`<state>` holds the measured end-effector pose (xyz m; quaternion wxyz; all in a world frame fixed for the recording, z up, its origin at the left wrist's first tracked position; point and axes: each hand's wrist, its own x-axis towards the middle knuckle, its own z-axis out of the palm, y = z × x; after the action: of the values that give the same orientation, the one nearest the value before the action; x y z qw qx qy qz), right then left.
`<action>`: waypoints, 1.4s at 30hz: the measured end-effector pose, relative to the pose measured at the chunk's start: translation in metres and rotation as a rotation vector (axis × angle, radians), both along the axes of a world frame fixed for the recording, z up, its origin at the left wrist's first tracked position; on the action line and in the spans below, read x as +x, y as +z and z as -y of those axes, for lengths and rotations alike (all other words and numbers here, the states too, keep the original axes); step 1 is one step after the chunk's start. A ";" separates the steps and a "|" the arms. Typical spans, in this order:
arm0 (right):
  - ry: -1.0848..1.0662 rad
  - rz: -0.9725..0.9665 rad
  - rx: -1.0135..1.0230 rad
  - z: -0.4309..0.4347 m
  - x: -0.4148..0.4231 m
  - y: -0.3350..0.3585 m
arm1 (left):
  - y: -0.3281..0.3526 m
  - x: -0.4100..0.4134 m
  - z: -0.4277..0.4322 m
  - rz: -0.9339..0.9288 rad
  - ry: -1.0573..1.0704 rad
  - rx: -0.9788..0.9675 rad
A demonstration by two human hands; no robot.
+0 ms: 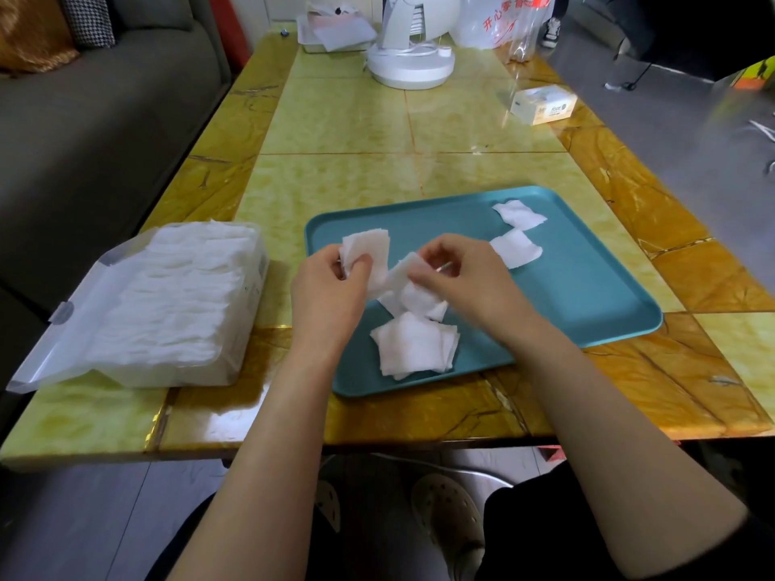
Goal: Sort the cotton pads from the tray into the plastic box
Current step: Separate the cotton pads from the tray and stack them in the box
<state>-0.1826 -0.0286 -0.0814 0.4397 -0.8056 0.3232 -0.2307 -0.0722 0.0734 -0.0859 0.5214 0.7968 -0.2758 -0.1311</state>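
Gathering above the tray [587,287]: pinching stacked cotton pads [369,249] in left hand [331,287], another pad [409,268] in right hand [465,283], more lying below. Next, likely: joining them, carrying across to the plastic box [167,304].

White cotton pads [413,345] heaped on teal tray [587,295] below right hand [465,283]; plastic box [176,304], seemingly full, beside left hand [331,295].

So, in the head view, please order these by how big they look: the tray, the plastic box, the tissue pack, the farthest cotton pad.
1. tray
2. plastic box
3 and 4. tissue pack and farthest cotton pad look about alike; the pack stands farther away, so I do not rank them.
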 end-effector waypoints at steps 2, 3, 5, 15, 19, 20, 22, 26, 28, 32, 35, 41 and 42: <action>-0.008 0.155 0.256 -0.002 0.000 0.008 | -0.001 0.001 0.000 -0.005 -0.008 0.007; 0.007 0.196 0.368 -0.003 0.000 0.010 | -0.001 0.000 0.000 -0.023 -0.026 0.008; 0.034 0.236 0.482 -0.006 0.001 0.009 | 0.000 -0.003 0.000 -0.101 -0.094 -0.015; -0.160 0.151 0.144 -0.003 0.008 -0.001 | 0.008 -0.012 -0.001 -0.240 -0.275 -0.052; -0.182 0.137 0.010 -0.003 0.008 -0.003 | 0.011 -0.012 0.002 -0.325 -0.270 -0.039; -0.186 0.134 -0.023 -0.004 0.008 -0.004 | 0.012 -0.012 0.002 -0.351 -0.274 -0.042; -0.169 0.146 -0.036 -0.005 0.009 -0.003 | 0.012 -0.013 0.001 -0.317 -0.297 -0.043; -0.158 0.114 -0.038 -0.003 0.008 -0.006 | 0.008 -0.011 -0.001 -0.210 -0.193 -0.082; -0.139 -0.057 -0.145 0.003 0.004 -0.013 | 0.005 -0.008 -0.001 -0.175 -0.128 -0.076; 0.008 -0.454 -0.244 0.007 0.000 -0.029 | 0.005 -0.005 -0.002 -0.156 -0.084 -0.072; 0.007 -0.472 -0.240 0.006 0.000 -0.028 | 0.005 -0.004 -0.003 -0.135 -0.062 -0.064; -0.038 -0.518 -0.230 0.006 -0.001 -0.024 | 0.006 -0.004 -0.004 -0.128 -0.056 -0.030; -0.046 -0.515 -0.199 0.007 -0.002 -0.024 | 0.006 -0.004 -0.004 -0.128 -0.054 -0.024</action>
<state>-0.1842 -0.0354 -0.1054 0.2564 -0.8693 0.4185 -0.0589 -0.0759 0.0777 -0.0795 0.5439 0.7728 -0.2647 -0.1924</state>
